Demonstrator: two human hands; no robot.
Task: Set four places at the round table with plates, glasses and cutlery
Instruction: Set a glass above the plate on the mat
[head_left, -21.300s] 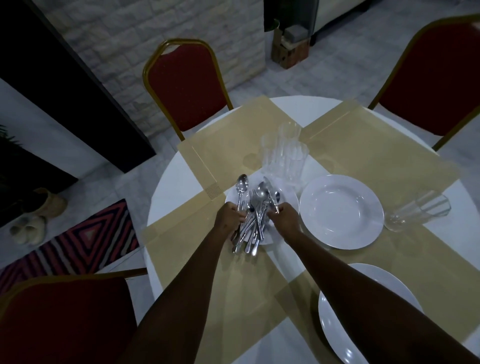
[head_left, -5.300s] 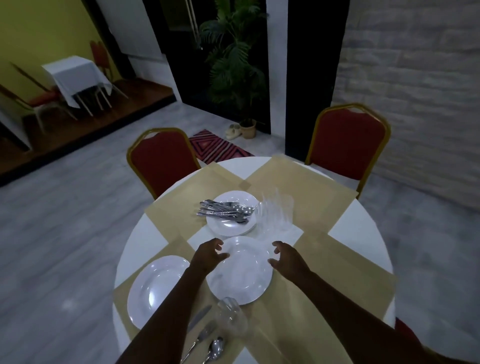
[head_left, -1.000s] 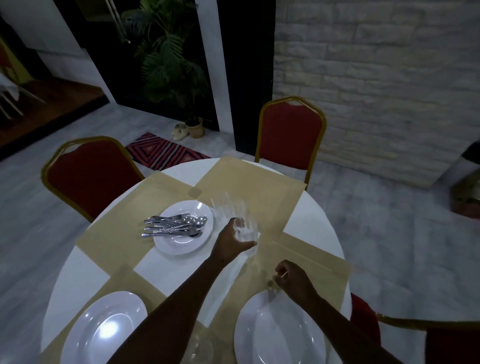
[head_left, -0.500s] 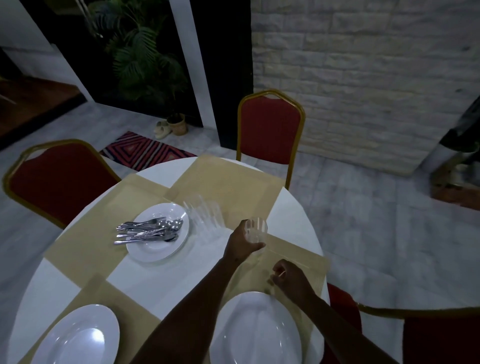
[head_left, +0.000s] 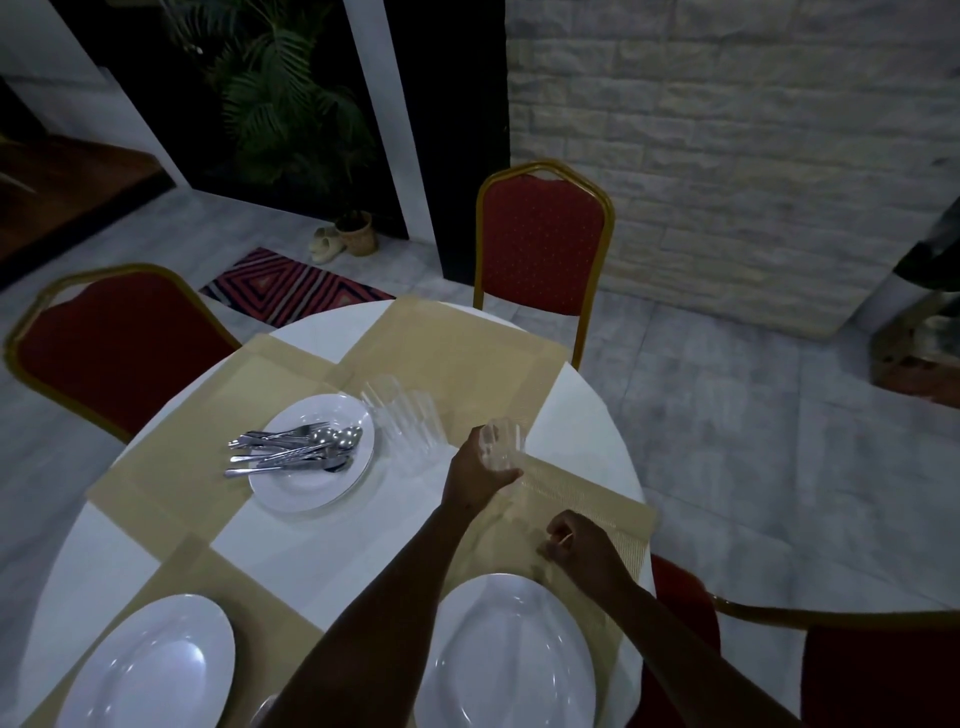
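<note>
Left hand grips a clear glass upright over the far right placemat near the table's right edge. Right hand hovers loosely curled, holding nothing, just beyond the near right plate. Cutlery lies piled on the centre plate, remaining glasses beside it
</note>
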